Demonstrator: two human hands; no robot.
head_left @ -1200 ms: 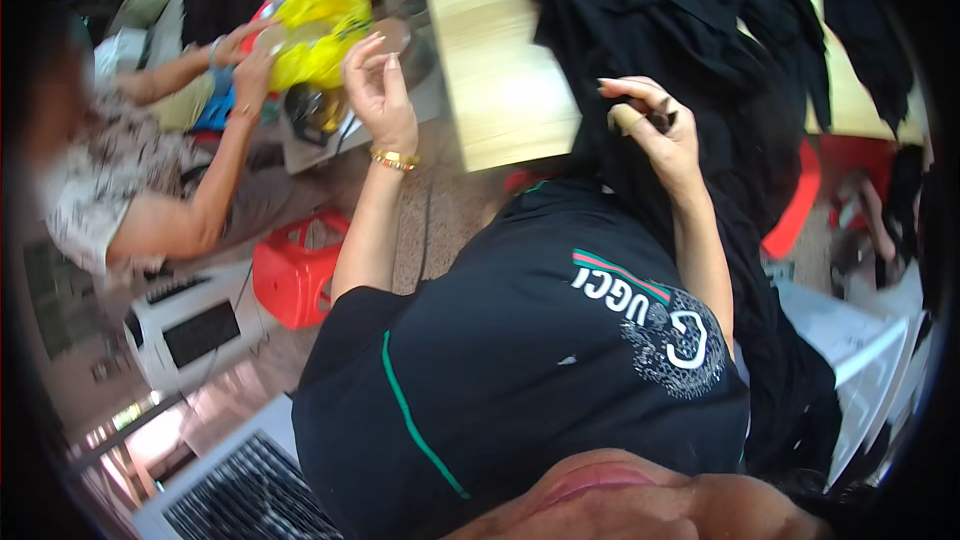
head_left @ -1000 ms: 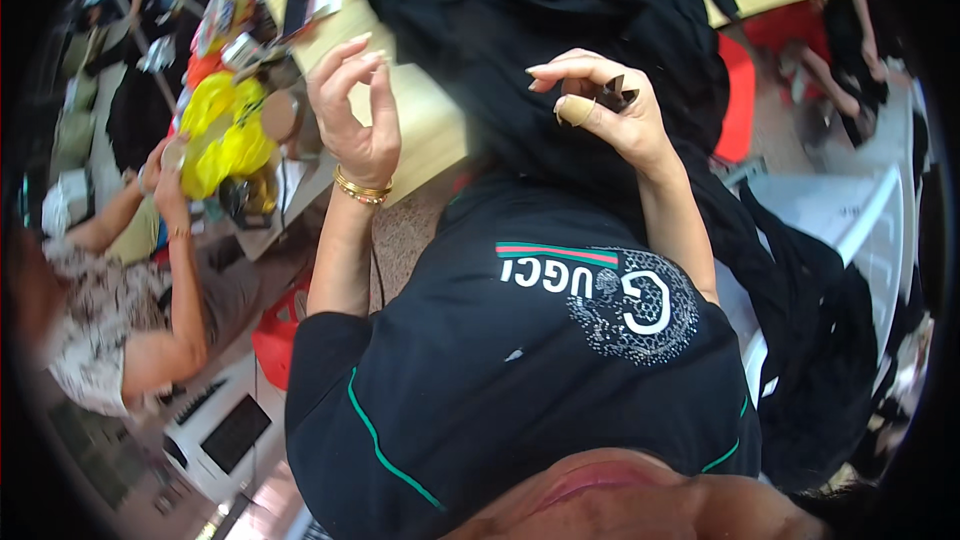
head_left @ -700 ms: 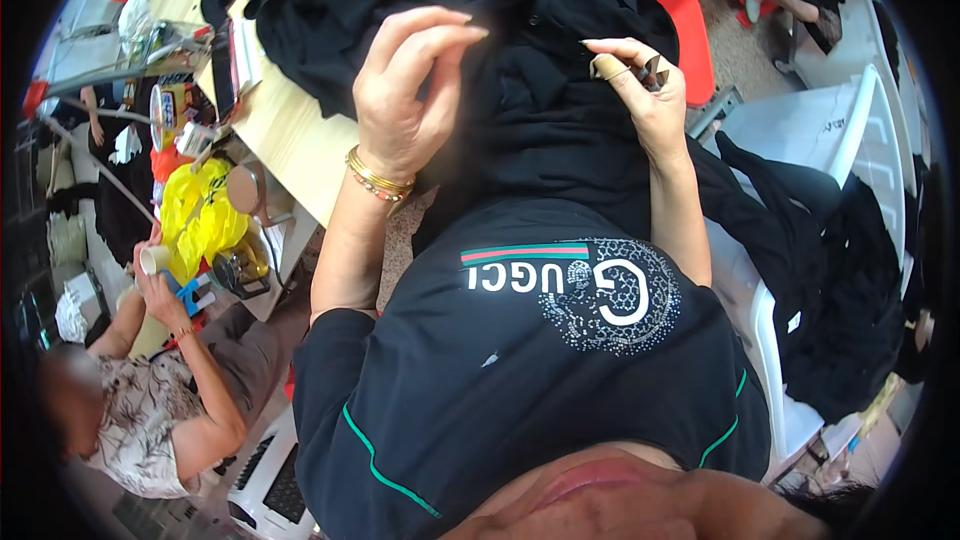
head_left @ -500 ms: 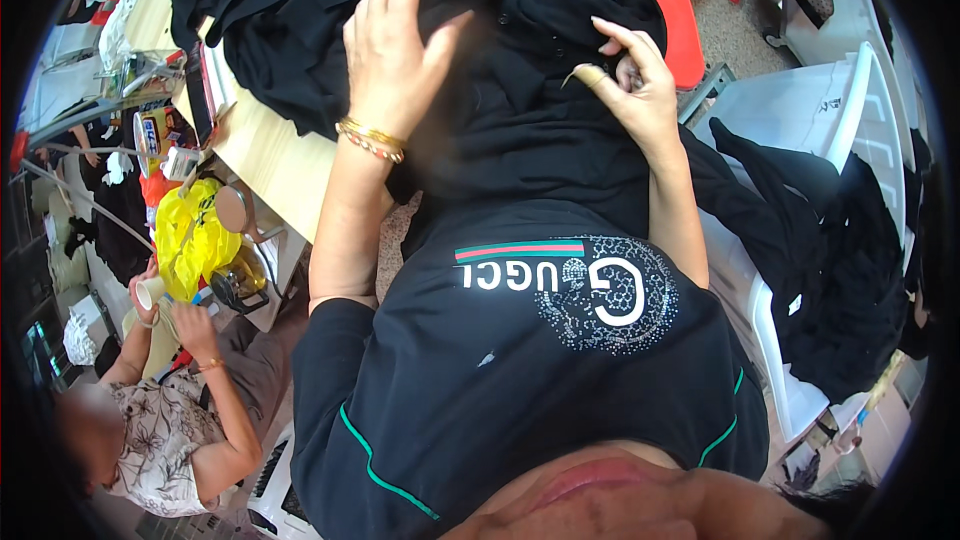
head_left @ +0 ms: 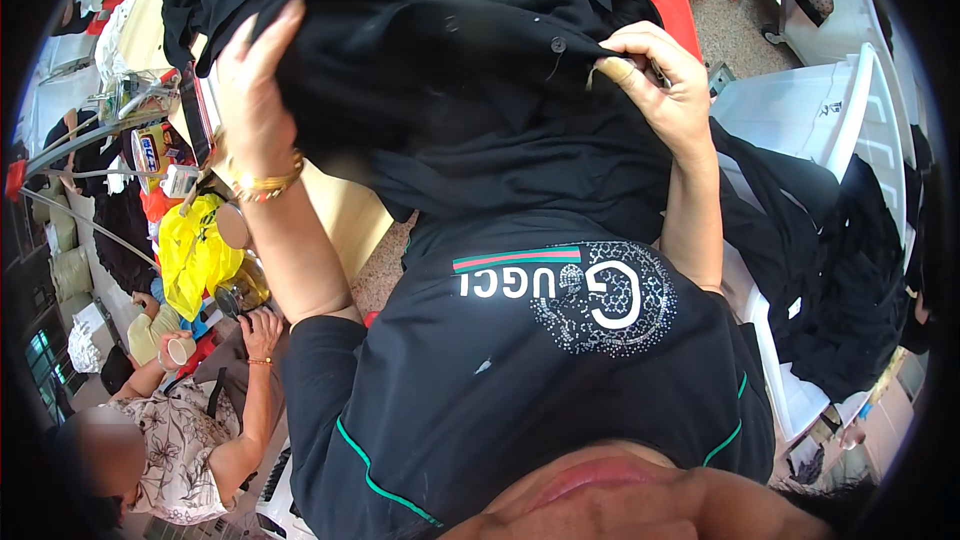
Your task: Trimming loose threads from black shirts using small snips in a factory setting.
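Note:
A black buttoned garment (head_left: 430, 80) lies spread in front of me, with a dark button (head_left: 558, 44) and a loose thread near its right edge. My right hand (head_left: 668, 85) pinches that edge between thumb and fingers; a tan band wraps the thumb. My left hand (head_left: 258, 105), blurred by motion, is against the garment's left side, its thumb apart from the fingers. Gold bangles (head_left: 265, 180) circle the left wrist. What lies under the cloth at the left fingertips is hidden.
The garment covers part of a light wooden table (head_left: 345, 210). White plastic bins (head_left: 790, 110) holding black cloth (head_left: 840, 280) stand at the right. A red stool (head_left: 668, 0) is behind. Left are a yellow bag (head_left: 190, 250), a glass jug (head_left: 240, 290) and a seated person (head_left: 180, 430) holding a cup.
My left hand has swept left and nearer to me, and the cloth lies flatter between my hands. My right hand has shifted slightly right, now pinching the edge. The seated person's hand reached the jug.

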